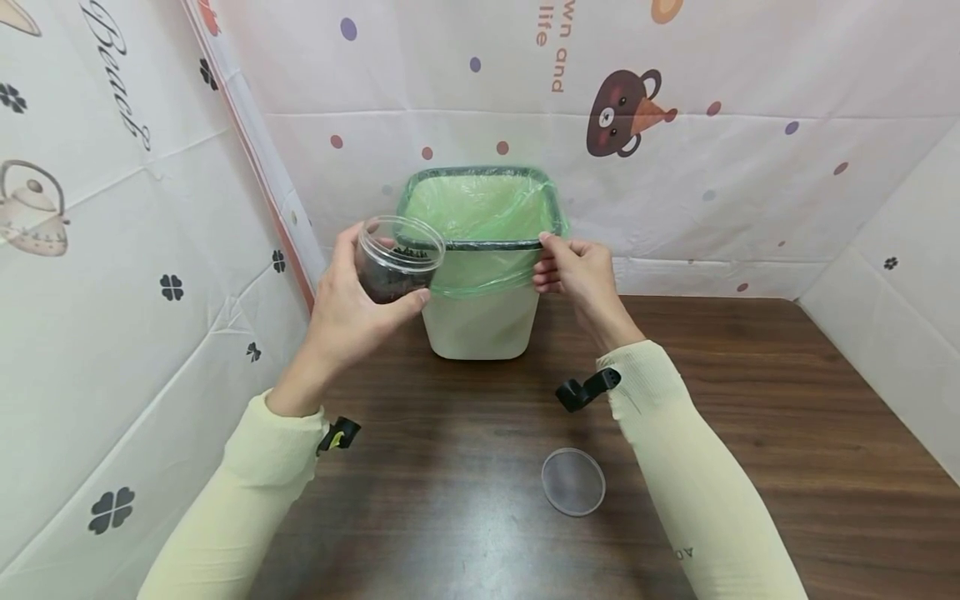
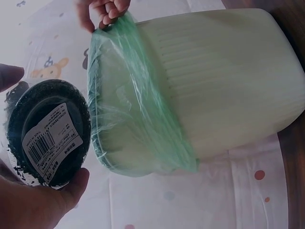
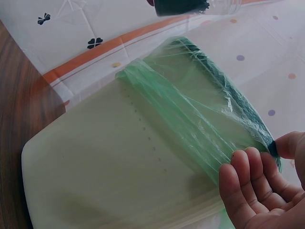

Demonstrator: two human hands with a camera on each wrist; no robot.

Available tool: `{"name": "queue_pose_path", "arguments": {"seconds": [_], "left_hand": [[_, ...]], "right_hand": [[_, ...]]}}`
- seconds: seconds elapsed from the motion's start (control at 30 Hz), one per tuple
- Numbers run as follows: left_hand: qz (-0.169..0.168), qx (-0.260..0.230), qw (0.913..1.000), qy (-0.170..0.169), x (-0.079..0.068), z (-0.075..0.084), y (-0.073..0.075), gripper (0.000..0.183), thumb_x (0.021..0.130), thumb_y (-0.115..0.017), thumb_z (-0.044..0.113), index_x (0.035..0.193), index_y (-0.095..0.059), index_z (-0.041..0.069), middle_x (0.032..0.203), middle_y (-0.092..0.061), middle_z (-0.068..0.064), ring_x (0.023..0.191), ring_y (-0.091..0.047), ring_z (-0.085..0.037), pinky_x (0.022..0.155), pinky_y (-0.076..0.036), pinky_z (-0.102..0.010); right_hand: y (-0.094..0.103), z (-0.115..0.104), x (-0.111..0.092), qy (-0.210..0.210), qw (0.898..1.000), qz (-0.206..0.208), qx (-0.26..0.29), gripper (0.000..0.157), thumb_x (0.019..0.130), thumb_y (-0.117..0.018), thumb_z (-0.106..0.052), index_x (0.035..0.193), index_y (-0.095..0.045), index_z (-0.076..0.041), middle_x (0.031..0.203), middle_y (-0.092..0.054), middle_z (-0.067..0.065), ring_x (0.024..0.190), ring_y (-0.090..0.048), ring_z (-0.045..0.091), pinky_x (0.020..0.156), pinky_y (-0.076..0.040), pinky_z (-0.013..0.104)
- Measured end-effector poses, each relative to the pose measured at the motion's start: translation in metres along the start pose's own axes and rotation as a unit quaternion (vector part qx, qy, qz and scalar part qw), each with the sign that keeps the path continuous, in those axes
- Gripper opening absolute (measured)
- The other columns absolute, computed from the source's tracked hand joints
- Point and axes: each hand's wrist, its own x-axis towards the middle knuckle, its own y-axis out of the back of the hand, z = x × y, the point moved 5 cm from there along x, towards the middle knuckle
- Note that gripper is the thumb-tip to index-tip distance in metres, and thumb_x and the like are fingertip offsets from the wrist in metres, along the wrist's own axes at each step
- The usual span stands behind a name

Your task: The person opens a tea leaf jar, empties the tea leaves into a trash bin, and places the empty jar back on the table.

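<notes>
My left hand grips a clear plastic jar partly filled with dark loose bits, held tilted beside the bin's left front rim. In the left wrist view the jar's base shows a white barcode label. A pale trash bin stands upright, lined with a green plastic bag folded over its dark rim. At the front right corner, my right hand pinches the bag-covered rim between thumb and fingers. The jar's mouth is uncovered.
A round clear lid lies on the dark wooden table, near my right forearm. Behind the bin hangs a printed white cloth, and another patterned cloth closes off the left side.
</notes>
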Motion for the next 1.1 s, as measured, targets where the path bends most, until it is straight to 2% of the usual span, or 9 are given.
{"name": "queue_pose_path", "arguments": {"seconds": [0.2,0.47,0.7,0.9,1.1], "left_hand": [[0.0,0.011,0.9999,0.01,0.001,-0.001,0.002,0.094,0.069,-0.091,0.034,0.147,-0.042,0.014,0.127,-0.062,-0.003,0.116,-0.056,-0.022,0.098,-0.039,-0.043],[0.0,0.025,0.9995,0.021,0.004,-0.002,0.003,0.091,0.069,-0.09,0.039,0.147,-0.046,0.022,0.125,-0.061,-0.003,0.114,-0.055,-0.022,0.094,-0.04,-0.045],[0.007,0.03,0.9993,0.021,0.007,-0.002,0.005,0.091,0.069,-0.09,0.041,0.147,-0.048,0.024,0.126,-0.062,-0.003,0.113,-0.055,-0.023,0.093,-0.04,-0.045],[0.012,0.029,0.9993,0.019,0.011,-0.003,0.007,0.092,0.069,-0.09,0.042,0.149,-0.048,0.024,0.128,-0.062,-0.002,0.116,-0.055,-0.021,0.096,-0.04,-0.045],[0.0,0.018,0.9994,0.029,0.016,-0.004,0.007,0.093,0.072,-0.088,0.044,0.151,-0.043,0.027,0.133,-0.059,-0.002,0.122,-0.052,-0.021,0.101,-0.038,-0.047]], "right_hand": [[0.0,0.0,0.0,0.002,1.0,0.002,-0.001,0.032,0.098,-0.068,-0.028,0.093,-0.066,0.004,0.068,-0.067,0.006,0.055,-0.065,0.014,0.059,-0.058,0.029],[0.0,0.0,0.0,0.0,1.0,0.003,-0.002,0.033,0.098,-0.068,-0.028,0.093,-0.066,0.004,0.068,-0.066,0.006,0.055,-0.065,0.014,0.059,-0.058,0.029],[0.001,0.001,0.001,-0.003,1.0,0.003,0.005,0.032,0.098,-0.068,-0.028,0.092,-0.066,0.004,0.068,-0.066,0.006,0.055,-0.065,0.015,0.058,-0.058,0.029],[0.0,0.001,0.0,-0.002,1.0,0.005,0.01,0.031,0.097,-0.068,-0.027,0.089,-0.066,0.003,0.068,-0.066,0.007,0.054,-0.065,0.015,0.057,-0.058,0.029],[0.0,0.0,0.0,0.001,1.0,0.003,0.007,0.032,0.097,-0.068,-0.027,0.089,-0.066,0.004,0.068,-0.066,0.007,0.054,-0.065,0.015,0.057,-0.058,0.029]]}}
